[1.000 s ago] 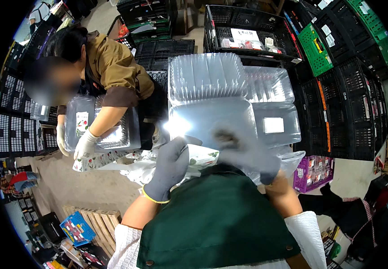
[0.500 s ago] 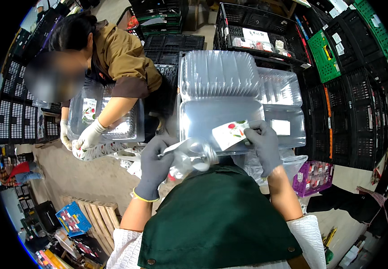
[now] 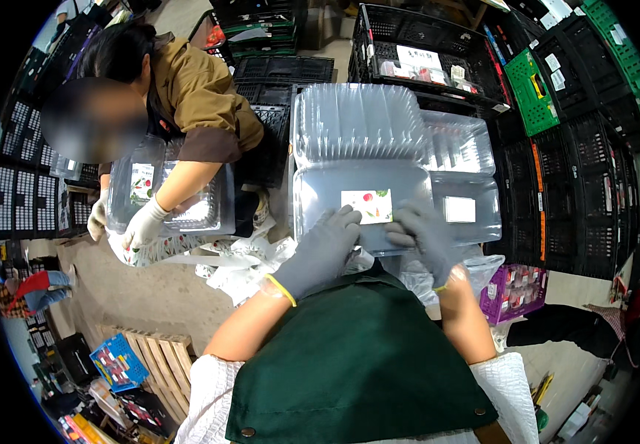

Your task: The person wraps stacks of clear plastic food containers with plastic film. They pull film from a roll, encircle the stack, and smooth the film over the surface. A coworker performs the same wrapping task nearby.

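A small white label (image 3: 368, 206) printed with red and green plant pictures lies on the lid of a clear plastic container (image 3: 320, 189) in front of me. My left hand (image 3: 323, 243), in a grey glove, has its fingers stretched out to the label's lower left edge. At the lower right corner, my right hand (image 3: 423, 238) in a matching glove is slightly blurred, fingers apart and holding nothing I can see. Some white label strip (image 3: 360, 260) shows below the left hand; whether that palm touches it is hidden.
Stacked clear containers (image 3: 357, 118) stand beyond, with another labelled container (image 3: 464, 209) to the right. On the left a co-worker in white gloves (image 3: 146, 226) handles a container and label strip. Black crates (image 3: 586, 185), a purple crate (image 3: 513, 292) and a wooden pallet (image 3: 161, 362) surround me.
The label has gone from my right fingers onto the container lid, lying flat. My left hand has moved right to the label from the loose strip, and my right hand has dropped slightly.
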